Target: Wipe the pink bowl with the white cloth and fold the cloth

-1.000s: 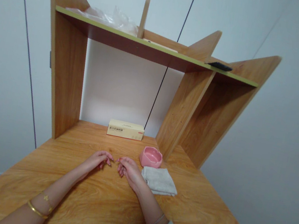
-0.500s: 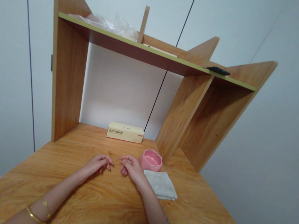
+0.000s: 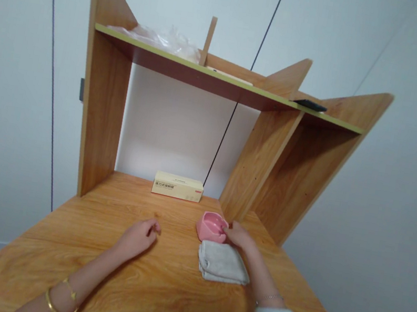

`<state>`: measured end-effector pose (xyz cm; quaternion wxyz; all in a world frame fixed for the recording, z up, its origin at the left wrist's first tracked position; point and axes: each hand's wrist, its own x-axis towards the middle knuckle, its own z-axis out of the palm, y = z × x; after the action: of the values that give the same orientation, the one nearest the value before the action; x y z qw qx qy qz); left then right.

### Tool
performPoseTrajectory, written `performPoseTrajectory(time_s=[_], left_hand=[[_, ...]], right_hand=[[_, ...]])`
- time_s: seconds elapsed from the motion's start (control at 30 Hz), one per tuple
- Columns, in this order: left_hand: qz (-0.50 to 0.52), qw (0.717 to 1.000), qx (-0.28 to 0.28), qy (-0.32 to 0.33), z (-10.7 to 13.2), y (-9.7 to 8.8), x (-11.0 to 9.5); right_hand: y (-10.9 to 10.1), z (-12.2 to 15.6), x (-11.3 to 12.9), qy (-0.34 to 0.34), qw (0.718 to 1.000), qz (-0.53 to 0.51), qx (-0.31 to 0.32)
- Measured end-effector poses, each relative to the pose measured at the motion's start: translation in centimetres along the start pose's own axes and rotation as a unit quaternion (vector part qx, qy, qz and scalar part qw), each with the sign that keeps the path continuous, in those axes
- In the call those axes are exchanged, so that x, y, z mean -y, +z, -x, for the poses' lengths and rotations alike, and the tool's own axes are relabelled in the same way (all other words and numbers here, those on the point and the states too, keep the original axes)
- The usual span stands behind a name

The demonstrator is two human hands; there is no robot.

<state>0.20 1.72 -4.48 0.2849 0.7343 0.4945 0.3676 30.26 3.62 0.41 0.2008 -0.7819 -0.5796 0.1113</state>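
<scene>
A pink ashtray (image 3: 204,230) with notched, angular sides sits at the right of the desk. My right hand (image 3: 236,233) reaches over its right rim, with fingertips inside and the rim pinched between them; some of the fingers are hidden. Just in front of the ashtray lies a folded grey cloth (image 3: 223,264), below my right hand and wrist. On the left, my left hand (image 3: 139,237) rests over the bare wood, its fingers curled in with nothing visible in them.
A cream box (image 3: 178,187) stands at the back of the wooden desk (image 3: 153,296). Behind it rises a wooden shelf unit (image 3: 99,111) with upright panels. Its upper board holds clear plastic wrapping (image 3: 163,42) and a dark flat object (image 3: 310,105).
My right hand has gone from the middle of the desk rightward to the ashtray's rim and taken hold of it. My left hand's fingers have curled in. The view has shifted slightly.
</scene>
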Motion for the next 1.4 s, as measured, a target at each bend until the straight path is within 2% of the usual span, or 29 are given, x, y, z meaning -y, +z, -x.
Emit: performPoseTrajectory(time_s=[0.07,0.17,0.27,0.33,0.47,0.57,0.63,0.73,1.03,1.13,1.27,1.4], left_hand=[[-0.072,0.995,0.018,0.063,0.9,0.0,-1.2],[-0.13,0.972,0.084,0.176,2.1,0.2,-3.1],[-0.191,0.937,0.144,0.256,3.0,0.8,-4.3],[-0.213,0.92,0.163,0.286,3.4,1.2,-4.7],[-0.247,0.9,0.175,0.314,3.7,1.9,-4.7],[-0.282,0.889,0.183,0.31,3.8,2.1,-4.5],[-0.316,0.882,0.187,0.295,3.8,2.1,-4.4],[-0.346,0.88,0.178,0.273,3.7,1.9,-4.2],[-0.326,0.888,0.18,0.27,3.2,1.5,-3.5],[-0.339,0.885,0.188,0.259,3.4,1.4,-3.9],[-0.349,0.88,0.209,0.245,3.6,1.1,-4.9],[-0.34,0.878,0.215,0.258,3.9,1.2,-5.7]], right_hand=[[0.4,-0.3,0.0,-0.003,1.0,-0.007,0.02],[0.9,-0.5,0.9,-0.014,1.0,-0.012,0.014],[1.9,-0.4,3.4,-0.047,0.999,-0.025,0.007],[3.2,0.0,6.1,-0.079,0.996,-0.042,0.017],[6.6,1.3,13.0,-0.141,0.987,-0.069,0.042],[8.9,2.4,18.0,-0.162,0.983,-0.064,0.062],[9.8,2.9,20.5,-0.164,0.982,-0.055,0.073],[10.5,3.2,22.5,-0.16,0.982,-0.041,0.087],[10.6,3.1,23.2,-0.153,0.982,-0.014,0.107],[9.9,3.6,23.3,-0.168,0.978,-0.009,0.121],[6.8,4.2,21.3,-0.206,0.972,0.01,0.111],[2.3,5.5,15.9,-0.244,0.961,0.071,0.108]])
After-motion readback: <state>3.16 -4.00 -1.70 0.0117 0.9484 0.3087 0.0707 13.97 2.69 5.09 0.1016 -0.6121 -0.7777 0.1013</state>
